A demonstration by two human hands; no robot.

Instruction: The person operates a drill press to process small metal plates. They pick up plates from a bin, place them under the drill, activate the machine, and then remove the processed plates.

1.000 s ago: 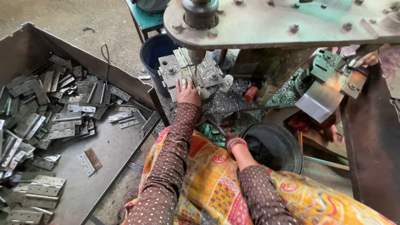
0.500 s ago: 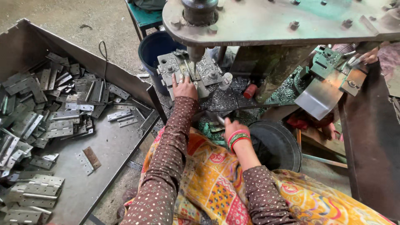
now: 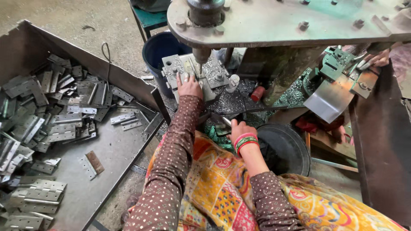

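Although much of the work is hidden under the heavy grey press plate (image 3: 278, 21) that crosses the top of the view, the left hand (image 3: 188, 85) can be seen lying flat, fingers together, on the metal jig block (image 3: 214, 75) just below the drill spindle (image 3: 200, 54); whatever piece lies beneath the palm cannot be made out; the right hand (image 3: 239, 130), with red and green bangles at the wrist, is curled around a thin metal piece (image 3: 226, 122) near the lap, though its shape is hard to tell; metal shavings (image 3: 233, 100) cover the bed between the hands; a big tray (image 3: 107, 158) at the left holds a heap of grey hinges (image 3: 47, 115), partly cut off by the frame edge; a blue bucket (image 3: 156, 49) stands behind the jig, half hidden; a black round tub (image 3: 287, 147) sits just beside the right wrist; another person's fingers (image 3: 379, 57) show at the far right edge.
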